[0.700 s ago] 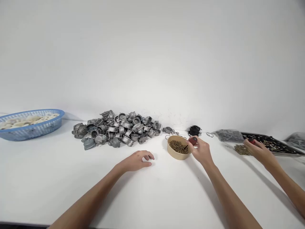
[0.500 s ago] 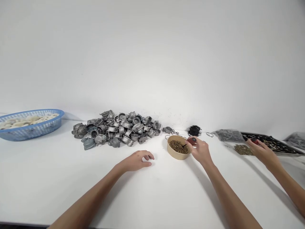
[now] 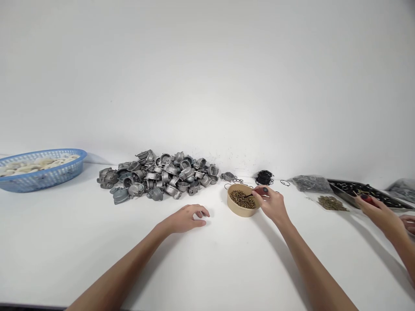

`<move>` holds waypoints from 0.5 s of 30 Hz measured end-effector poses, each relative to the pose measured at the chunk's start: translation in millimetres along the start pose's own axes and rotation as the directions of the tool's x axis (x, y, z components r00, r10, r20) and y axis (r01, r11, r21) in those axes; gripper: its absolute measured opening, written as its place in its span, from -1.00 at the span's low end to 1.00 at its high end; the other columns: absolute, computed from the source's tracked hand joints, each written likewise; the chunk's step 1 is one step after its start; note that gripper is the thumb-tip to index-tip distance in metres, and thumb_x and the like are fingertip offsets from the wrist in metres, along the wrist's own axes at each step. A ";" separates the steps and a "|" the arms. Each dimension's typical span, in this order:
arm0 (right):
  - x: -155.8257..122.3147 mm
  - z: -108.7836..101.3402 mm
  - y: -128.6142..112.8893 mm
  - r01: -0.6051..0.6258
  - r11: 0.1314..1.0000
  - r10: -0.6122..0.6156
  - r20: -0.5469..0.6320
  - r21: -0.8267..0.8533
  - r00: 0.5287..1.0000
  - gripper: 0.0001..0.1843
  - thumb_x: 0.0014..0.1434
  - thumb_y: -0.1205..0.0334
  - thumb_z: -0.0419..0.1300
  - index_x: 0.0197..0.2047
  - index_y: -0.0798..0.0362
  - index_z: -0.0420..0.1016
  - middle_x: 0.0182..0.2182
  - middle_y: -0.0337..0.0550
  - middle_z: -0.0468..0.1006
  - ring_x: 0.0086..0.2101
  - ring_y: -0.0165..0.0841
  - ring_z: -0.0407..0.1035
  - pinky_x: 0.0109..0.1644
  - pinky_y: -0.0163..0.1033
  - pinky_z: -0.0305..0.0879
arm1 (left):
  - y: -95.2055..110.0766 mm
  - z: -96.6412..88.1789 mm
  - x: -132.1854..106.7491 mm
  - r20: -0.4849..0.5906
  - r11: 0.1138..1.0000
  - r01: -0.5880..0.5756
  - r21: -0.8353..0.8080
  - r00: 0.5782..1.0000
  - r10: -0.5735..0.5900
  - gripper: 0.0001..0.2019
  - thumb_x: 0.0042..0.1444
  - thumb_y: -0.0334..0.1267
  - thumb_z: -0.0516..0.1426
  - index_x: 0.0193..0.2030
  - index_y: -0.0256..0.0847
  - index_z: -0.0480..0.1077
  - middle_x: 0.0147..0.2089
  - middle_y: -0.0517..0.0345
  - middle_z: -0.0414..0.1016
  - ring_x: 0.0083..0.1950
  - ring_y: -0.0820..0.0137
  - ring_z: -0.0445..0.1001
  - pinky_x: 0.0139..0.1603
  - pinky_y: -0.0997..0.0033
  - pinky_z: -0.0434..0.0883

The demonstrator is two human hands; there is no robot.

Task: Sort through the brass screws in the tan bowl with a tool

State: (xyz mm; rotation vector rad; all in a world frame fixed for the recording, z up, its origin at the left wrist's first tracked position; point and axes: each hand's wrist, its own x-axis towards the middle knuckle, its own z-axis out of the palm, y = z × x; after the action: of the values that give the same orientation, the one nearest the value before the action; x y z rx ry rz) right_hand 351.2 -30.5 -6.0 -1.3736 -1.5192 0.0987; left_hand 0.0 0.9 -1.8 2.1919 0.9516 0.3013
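My right hand [image 3: 271,202] grips a small screwdriver [image 3: 265,190] at the right rim of a tan paper bowl [image 3: 241,211]. Its dark shaft points down and left into the bowl, over a heap of small brass-coloured screws [image 3: 239,198]. Most of the handle is hidden by my fingers. On the white table, my left hand [image 3: 185,218] rests left of the bowl, holding nothing, fingers apart and curled a little. Beyond it lies a pile of grey metal cup-shaped castings [image 3: 162,175].
At far left stands a blue basket [image 3: 42,179] of off-white pieces. Black rings [image 3: 264,177] lie behind the bowl. On the right are a bag of grey parts [image 3: 311,183], brass screws on plastic [image 3: 331,203], a black tray [image 3: 366,190] and another person's hand [image 3: 382,214] with a red-handled tool.
The screwdriver in my right hand has tilted, its shaft now lying flatter over the screws. My left hand has stayed put. The other person's hand has moved right; a second hand shows at the edge.
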 end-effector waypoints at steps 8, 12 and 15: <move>-3.2 5.9 -1.5 -0.023 1.000 0.022 0.073 0.004 0.997 -0.76 0.14 0.05 0.29 -0.18 0.00 0.59 -0.31 -0.09 0.68 -0.31 -0.16 0.58 -0.13 -0.03 0.55 | 1.7 -0.1 -0.6 -0.002 1.000 0.000 0.007 1.000 0.000 -0.69 0.20 -0.07 0.15 0.07 0.02 0.47 0.05 0.09 0.47 0.04 0.23 0.46 -0.05 0.37 0.39; -5.3 9.0 -7.4 -0.025 0.998 0.019 0.112 0.050 0.994 -0.77 0.16 0.05 0.27 -0.18 -0.02 0.59 -0.23 -0.10 0.68 -0.26 -0.18 0.58 -0.13 -0.07 0.55 | 1.8 -0.1 -0.4 -0.005 1.000 -0.013 0.012 1.000 0.013 -0.68 0.21 -0.05 0.14 0.07 0.00 0.47 0.06 0.06 0.47 0.06 0.22 0.45 -0.04 0.36 0.40; -6.2 10.9 -12.0 -0.030 0.996 0.019 0.134 0.079 0.991 -0.78 0.15 0.04 0.28 -0.19 -0.03 0.59 -0.23 -0.12 0.67 -0.27 -0.19 0.56 -0.13 -0.09 0.54 | 1.8 -0.2 -0.3 -0.006 1.000 -0.012 0.012 1.000 0.012 -0.67 0.20 -0.03 0.14 0.07 -0.01 0.47 0.05 0.06 0.48 0.06 0.21 0.46 -0.04 0.36 0.41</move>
State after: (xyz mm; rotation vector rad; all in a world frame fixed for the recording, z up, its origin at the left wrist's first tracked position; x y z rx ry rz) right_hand 334.2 -33.4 -7.0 -1.3437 -1.5911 0.2693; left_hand 0.7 0.0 -0.4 2.2099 0.9460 0.3084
